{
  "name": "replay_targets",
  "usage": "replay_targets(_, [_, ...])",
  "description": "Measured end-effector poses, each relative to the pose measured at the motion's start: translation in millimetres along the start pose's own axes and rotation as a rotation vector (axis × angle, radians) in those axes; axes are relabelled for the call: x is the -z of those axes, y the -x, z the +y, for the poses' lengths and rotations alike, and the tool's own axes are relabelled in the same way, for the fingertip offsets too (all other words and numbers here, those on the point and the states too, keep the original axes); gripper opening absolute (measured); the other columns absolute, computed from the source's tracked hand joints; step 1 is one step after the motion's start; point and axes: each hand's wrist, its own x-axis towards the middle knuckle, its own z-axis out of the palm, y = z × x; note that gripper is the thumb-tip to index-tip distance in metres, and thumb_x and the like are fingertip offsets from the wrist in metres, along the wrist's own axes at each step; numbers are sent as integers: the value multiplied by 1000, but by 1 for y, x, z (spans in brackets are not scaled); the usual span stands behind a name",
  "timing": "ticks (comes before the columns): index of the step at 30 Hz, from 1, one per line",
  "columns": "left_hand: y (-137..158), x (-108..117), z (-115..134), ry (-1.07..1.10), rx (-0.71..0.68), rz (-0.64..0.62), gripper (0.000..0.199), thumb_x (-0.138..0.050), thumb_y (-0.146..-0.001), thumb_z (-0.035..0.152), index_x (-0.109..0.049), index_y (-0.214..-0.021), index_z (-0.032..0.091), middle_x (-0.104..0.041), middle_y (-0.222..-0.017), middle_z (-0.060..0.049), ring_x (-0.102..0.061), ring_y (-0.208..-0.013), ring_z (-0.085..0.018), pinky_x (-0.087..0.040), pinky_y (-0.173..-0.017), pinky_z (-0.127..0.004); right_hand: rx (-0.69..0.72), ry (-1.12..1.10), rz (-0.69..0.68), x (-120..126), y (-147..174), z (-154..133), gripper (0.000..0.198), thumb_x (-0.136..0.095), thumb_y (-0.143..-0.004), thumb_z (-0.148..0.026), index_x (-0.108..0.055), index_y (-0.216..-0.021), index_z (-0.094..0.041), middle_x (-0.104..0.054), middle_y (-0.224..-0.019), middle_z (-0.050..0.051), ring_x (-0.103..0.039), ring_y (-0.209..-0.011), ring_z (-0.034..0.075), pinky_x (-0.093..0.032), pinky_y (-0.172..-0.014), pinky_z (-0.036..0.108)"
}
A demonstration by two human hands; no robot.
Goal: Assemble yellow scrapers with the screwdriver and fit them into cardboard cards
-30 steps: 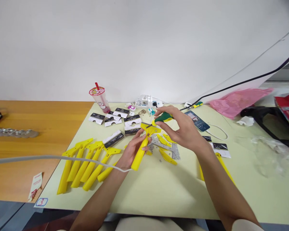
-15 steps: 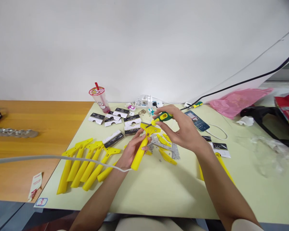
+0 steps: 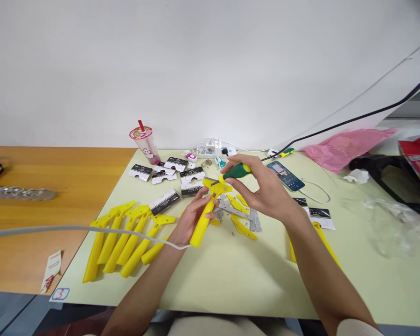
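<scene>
My left hand (image 3: 193, 213) is closed around the handle of a yellow scraper (image 3: 202, 225), its T-shaped head tilted up and away from me. In my right hand (image 3: 262, 186) is a green and yellow screwdriver (image 3: 238, 171), gripped between thumb and fingers. The screwdriver's tip meets the scraper's head near a screw there; the exact contact is too small to make out. Just behind the scraper lie loose yellow head pieces (image 3: 244, 228), grey metal strips (image 3: 235, 208) and several small screws. To the left, several yellow scrapers (image 3: 126, 238) rest side by side.
Black-and-white blade packets (image 3: 164, 201) are scattered behind my left hand, near a drink cup (image 3: 146, 145). A power strip (image 3: 215, 150) stands by the wall. At right are a phone (image 3: 286, 176), a pink bag (image 3: 343, 148) and clear plastic (image 3: 388, 228). A grey cable (image 3: 73, 228) crosses the left foreground.
The screwdriver's handle has turned about its own axis, showing more green now. The fingers of my right hand have shifted slightly around it. My left hand and the scraper are almost unchanged.
</scene>
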Motion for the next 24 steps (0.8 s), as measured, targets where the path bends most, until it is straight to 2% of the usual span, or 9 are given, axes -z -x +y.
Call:
replay_targets(4, [1,0,-1,4,1,-15,42,-84,-84,5,-69,-118,25,-70,-115,-5,-73,-89,-12,-43,-47,-12,16,44,11,-1,0,1,36,-63,-111,-29,-54,-145,-32,-75,-121,9,-75,-108,26,-63,-97,46])
replay_targets(10, [-1,1,0,28,2,4,40,-81,-87,3,-67,-117,25,-71,-117,-5,-74,-88,-12,-43,-48,-12,1,-13,-62,0,0,-1,49,-59,-110,-23,-44,-156,-32,-70,-135,11,-72,-123,27,-60,-108,49])
replay_targets(18, [1,0,-1,25,7,-18,42,-83,-84,3,-67,-116,24,-70,-113,-5,-74,-87,-12,-43,-47,-13,61,80,30,-2,0,5,44,-70,-107,-28,-54,-148,-35,-75,-128,8,-74,-109,28,-63,-95,47])
replay_targets(24, [0,0,-1,36,11,-1,43,-83,-85,3,-66,-117,25,-70,-111,-4,-75,-86,-12,-43,-47,-12,-32,19,-61,-1,-1,-1,46,-64,-108,-24,-49,-151,-32,-69,-136,11,-70,-124,30,-59,-106,50])
